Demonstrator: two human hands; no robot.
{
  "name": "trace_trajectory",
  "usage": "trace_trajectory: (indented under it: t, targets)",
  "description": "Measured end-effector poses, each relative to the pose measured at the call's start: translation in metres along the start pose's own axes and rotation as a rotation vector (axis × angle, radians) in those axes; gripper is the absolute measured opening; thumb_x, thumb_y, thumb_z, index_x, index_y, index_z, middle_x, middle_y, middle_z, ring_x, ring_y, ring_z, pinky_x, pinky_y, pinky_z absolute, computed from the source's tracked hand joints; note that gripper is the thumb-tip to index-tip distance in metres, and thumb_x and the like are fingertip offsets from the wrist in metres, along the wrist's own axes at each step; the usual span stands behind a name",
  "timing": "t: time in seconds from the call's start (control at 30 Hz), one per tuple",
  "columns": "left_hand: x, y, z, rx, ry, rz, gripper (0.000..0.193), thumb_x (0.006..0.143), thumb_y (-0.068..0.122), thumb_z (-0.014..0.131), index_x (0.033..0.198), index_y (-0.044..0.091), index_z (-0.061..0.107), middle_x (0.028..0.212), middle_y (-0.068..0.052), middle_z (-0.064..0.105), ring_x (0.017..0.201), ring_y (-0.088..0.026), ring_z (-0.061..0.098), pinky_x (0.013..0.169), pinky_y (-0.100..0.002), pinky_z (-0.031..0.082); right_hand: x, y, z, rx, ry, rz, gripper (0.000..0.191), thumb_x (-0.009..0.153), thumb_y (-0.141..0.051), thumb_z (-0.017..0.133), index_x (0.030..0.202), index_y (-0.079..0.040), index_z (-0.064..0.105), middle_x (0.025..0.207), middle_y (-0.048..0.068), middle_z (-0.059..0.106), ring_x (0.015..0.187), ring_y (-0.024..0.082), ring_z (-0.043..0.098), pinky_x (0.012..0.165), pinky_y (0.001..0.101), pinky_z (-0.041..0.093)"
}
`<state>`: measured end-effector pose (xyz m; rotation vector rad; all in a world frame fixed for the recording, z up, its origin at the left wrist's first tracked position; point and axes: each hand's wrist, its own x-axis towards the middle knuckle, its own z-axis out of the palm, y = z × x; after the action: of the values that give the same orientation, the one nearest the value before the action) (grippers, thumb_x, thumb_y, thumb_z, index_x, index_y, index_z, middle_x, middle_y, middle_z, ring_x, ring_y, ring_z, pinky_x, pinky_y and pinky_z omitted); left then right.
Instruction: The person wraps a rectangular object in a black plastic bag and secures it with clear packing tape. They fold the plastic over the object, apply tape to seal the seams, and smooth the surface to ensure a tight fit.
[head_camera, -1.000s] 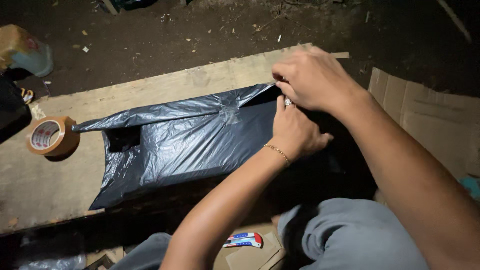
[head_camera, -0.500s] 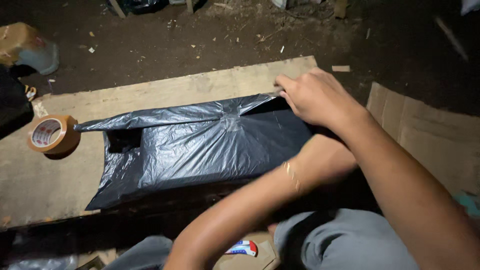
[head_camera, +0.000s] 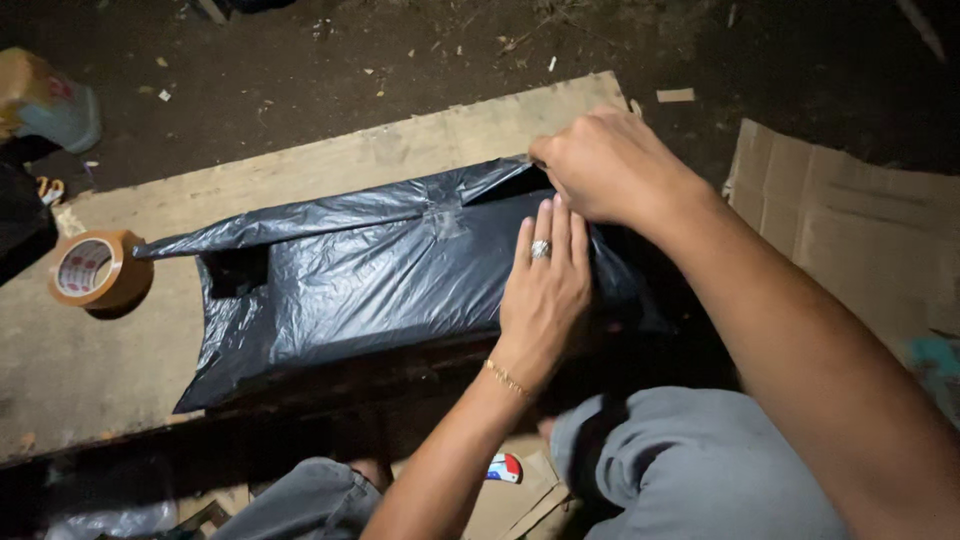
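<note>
Item: black plastic-wrapped parcel (head_camera: 380, 280), lying flat on a pale wooden board (head_camera: 330, 160) over dark earth.

Change noted: half a second ago the left hand was tucked out of sight under the right forearm; a second ago it was bunched at the parcel's far right edge beside the right hand. It now lies open on top of the wrap. The right hand has kept its place at the far right corner throughout. Judgement: the work has gone from both hands gathering the corner to one hand pinning the wrap flat while the other keeps the fold.

Contents, left to right:
- Roll of brown packing tape (head_camera: 95, 270), on the board at the far left, apart from the parcel, untouched.
- Parcel: glossy, creased film; a long flap is folded over along the far edge, with a short piece of clear tape near the middle of that fold. A loose dark pocket gapes at the left end. The near edge falls into shadow.
- Left hand (head_camera: 545, 290): palm down, fingers straight and together, pressing the right part of the parcel; ring on one finger, thin bracelet at the wrist. It grasps nothing.
- Right hand (head_camera: 605, 165): curled, fingertips pinching the film at the far right corner.
- Flattened cardboard (head_camera: 850, 220), on the ground to the right.

Near edge: grey-clad knees of the person.
</note>
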<state>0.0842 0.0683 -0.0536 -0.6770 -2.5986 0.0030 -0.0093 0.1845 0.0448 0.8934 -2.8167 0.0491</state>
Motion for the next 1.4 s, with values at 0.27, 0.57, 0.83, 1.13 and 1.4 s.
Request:
trace_trajectory:
  t: [0.27,0.57,0.83,1.13,1.4]
  targets:
    - [0.018,0.017,0.008,-0.218,-0.307,0.413,0.025,0.103,0.019,0.052,0.113,0.013,0.074,0.104,-0.005,0.072,0.115,-0.024,0.064,0.129,-0.053,0.033,0.002,-0.001,-0.003,-0.054,-0.022,-0.031,0.022,0.085,-0.009,0.064,0.102,-0.01,0.078,0.078,0.022,0.072,0.079,0.039,0.072,0.077,0.0489,0.057]
    - [0.029,0.077,0.069,0.027,0.014,0.482,0.047,0.087,0.031,0.052,0.13,0.016,0.066,0.141,-0.002,0.06,0.136,-0.02,0.051,0.115,-0.042,0.035,-0.001,-0.008,-0.009,-0.003,-0.072,0.012,0.022,0.088,-0.013,0.064,0.105,-0.012,0.079,0.08,0.022,0.073,0.078,0.038,0.072,0.078,0.0486,0.056]
    - [0.031,0.098,0.097,-0.055,-0.068,0.467,0.051,0.093,0.028,0.049,0.141,0.013,0.058,0.151,-0.005,0.051,0.143,-0.022,0.044,0.119,-0.041,0.032,-0.021,-0.005,0.004,0.028,-0.024,-0.095,0.035,0.081,-0.002,0.06,0.111,-0.01,0.077,0.109,0.012,0.076,0.097,0.031,0.073,0.085,0.0437,0.057]
    - [0.034,0.106,0.116,-0.211,-0.201,0.435,0.047,0.105,0.029,0.044,0.148,0.016,0.057,0.153,-0.004,0.055,0.138,-0.02,0.051,0.112,-0.039,0.04,-0.033,0.006,0.021,-0.027,0.065,-0.159,0.035,0.085,-0.006,0.06,0.117,-0.009,0.075,0.121,0.018,0.072,0.11,0.03,0.071,0.094,0.0412,0.055]
    - [0.03,0.109,0.125,0.005,-0.07,0.568,0.053,0.1,0.035,0.042,0.149,0.016,0.05,0.158,-0.003,0.045,0.147,-0.019,0.041,0.12,-0.037,0.032,-0.042,0.008,0.034,0.066,0.143,-0.208,0.033,0.085,-0.001,0.06,0.115,-0.001,0.072,0.118,0.017,0.074,0.114,0.032,0.07,0.097,0.0413,0.055]
